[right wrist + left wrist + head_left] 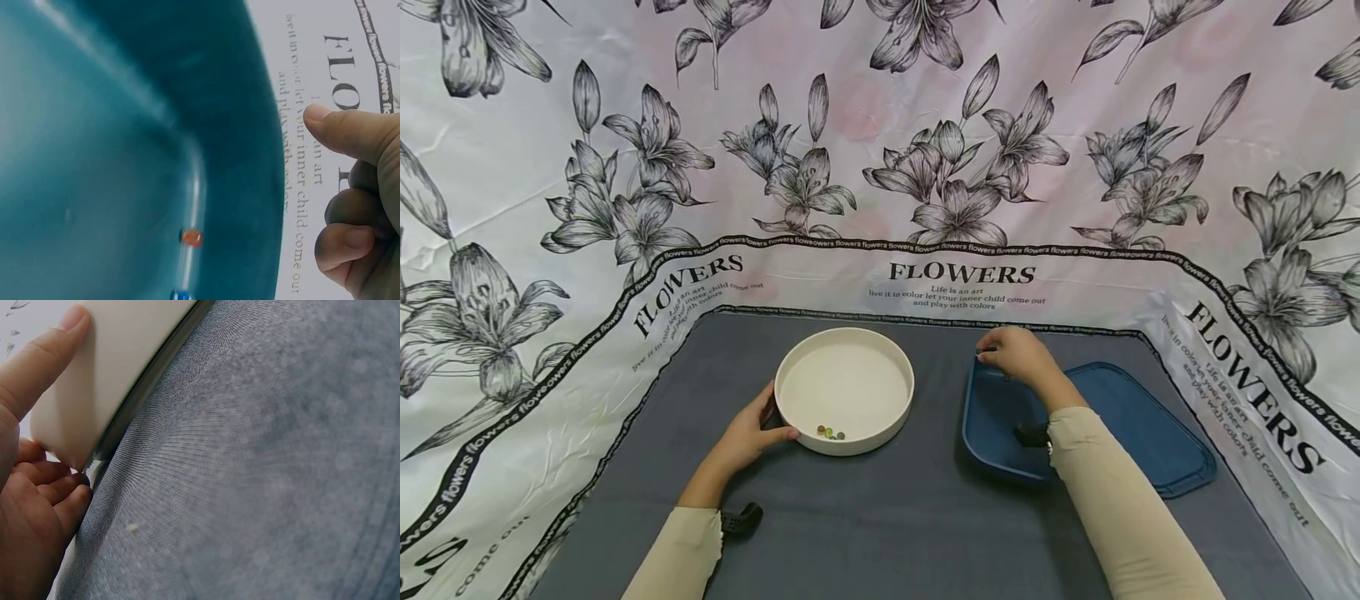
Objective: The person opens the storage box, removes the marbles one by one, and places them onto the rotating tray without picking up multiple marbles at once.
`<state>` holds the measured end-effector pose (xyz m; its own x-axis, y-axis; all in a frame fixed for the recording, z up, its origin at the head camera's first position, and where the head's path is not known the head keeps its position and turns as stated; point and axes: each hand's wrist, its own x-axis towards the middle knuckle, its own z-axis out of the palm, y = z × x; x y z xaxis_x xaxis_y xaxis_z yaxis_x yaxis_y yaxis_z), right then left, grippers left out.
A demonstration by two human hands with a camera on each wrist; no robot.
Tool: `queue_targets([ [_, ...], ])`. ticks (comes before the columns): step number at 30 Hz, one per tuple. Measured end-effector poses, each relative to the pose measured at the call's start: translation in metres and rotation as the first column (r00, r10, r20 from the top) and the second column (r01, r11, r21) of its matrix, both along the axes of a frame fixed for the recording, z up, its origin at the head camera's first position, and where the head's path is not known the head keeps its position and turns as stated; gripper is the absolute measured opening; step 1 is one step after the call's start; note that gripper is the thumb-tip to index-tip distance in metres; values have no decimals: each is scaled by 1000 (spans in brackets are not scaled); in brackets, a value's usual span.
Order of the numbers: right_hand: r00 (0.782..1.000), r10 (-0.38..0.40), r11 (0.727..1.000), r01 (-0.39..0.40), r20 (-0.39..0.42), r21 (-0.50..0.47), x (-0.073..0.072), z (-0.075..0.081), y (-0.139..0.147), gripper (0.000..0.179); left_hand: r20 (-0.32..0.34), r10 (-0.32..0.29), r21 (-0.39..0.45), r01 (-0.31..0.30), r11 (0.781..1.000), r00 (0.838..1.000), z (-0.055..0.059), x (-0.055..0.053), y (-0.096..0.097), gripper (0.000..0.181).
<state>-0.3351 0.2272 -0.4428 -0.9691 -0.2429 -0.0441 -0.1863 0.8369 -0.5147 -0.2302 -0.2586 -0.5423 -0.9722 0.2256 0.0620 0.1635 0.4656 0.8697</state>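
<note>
A round cream dish [850,375] lies on the grey cloth, with several small glass marbles [830,432] at its near edge. My left hand [748,433] grips the dish's left side, thumb at the rim and fingers low against the outer wall. A deep blue bin [1007,471] stands to the right. At the bin's far left corner my right hand [1022,358] hovers by the rim, thumb extended and other fingers curled. I cannot tell whether thumb and index finger pinch something. Inside the bin lie an orange marble [191,237] and a blue marble [181,295].
A flat blue lid-like tray [1142,425] lies right of the bin, partly behind the right forearm. Grey cloth [865,533] covers the work surface. A white flower-printed sheet [958,225] rises at the back and both sides.
</note>
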Motion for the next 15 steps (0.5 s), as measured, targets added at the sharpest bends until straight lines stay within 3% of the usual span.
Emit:
queue_targets([
  [6,997,30,999,-31,-68,-13,0,1,-23,26,-6,3,8,-3,1000,1000,-3,-1,-2,115],
  [15,996,60,998,-61,-65,-9,2,12,-55,24,-8,-6,12,6,1000,1000,1,-1,1,117],
])
